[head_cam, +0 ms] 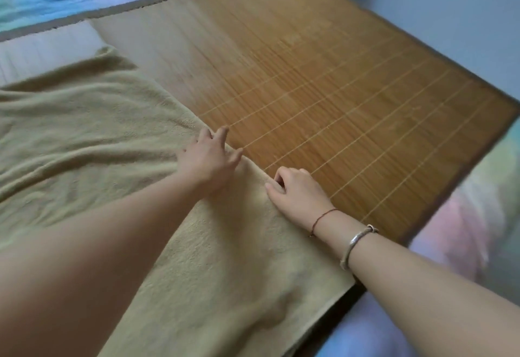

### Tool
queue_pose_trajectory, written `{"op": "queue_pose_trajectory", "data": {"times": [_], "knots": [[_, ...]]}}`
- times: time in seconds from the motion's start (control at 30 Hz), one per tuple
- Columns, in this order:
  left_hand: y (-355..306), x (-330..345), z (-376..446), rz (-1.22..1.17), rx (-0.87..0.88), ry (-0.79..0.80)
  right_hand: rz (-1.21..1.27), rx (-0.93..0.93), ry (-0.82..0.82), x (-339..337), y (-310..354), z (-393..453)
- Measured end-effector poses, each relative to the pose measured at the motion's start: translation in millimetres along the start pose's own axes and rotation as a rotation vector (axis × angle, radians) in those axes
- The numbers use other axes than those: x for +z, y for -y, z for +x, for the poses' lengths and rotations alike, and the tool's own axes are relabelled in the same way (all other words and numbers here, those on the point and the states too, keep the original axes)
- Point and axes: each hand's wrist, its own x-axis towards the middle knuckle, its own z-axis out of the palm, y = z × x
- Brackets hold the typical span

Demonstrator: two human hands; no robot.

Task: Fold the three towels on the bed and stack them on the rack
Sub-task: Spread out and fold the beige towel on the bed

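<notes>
Bamboo mat (351,97) covers the bed; both hands rest on the towel (92,137) edge, left hand (209,156) fingers spread, right hand (298,190) fingers curled.

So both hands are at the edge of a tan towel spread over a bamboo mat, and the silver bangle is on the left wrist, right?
Not quite: the head view shows the silver bangle on the right wrist. The rest holds: left hand and right hand are at the edge of the tan towel, on the bamboo mat.

Free room: bare woven bamboo mat (351,108), right of towel.
Obstacle: rumpled beige terry towel (92,131) covering left side.
</notes>
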Motion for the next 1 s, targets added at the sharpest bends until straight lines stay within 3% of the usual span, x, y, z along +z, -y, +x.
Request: {"op": "queue_pose_trajectory", "data": {"times": [0.1,0.27,0.37,0.5,0.77,1.0], "knots": [[-11.8,2.0,7.5,-0.091,-0.167,0.024,0.142,0.045,0.081,-4.9,-2.1,-4.5],[-16.8,-1.2,10.5,-0.143,-0.222,0.001,0.472,0.070,0.218,-20.7,20.5,-12.1],[-5.0,-19.6,1.2,-0.373,-0.267,-0.019,0.597,0.072,0.333,-27.6,46.8,-19.7],[35.7,-60.8,-35.8,-0.701,-0.315,-0.119,0.573,-0.009,0.439,-26.2,105.2,-32.3],[216.9,-135.4,-174.0,-0.757,-0.365,-0.280,0.592,-0.234,0.554,27.5,314.5,-98.5],[346.5,-152.0,-314.1,-0.709,-0.467,-0.318,0.524,-0.380,0.750,115.5,438.8,-181.1]]}}
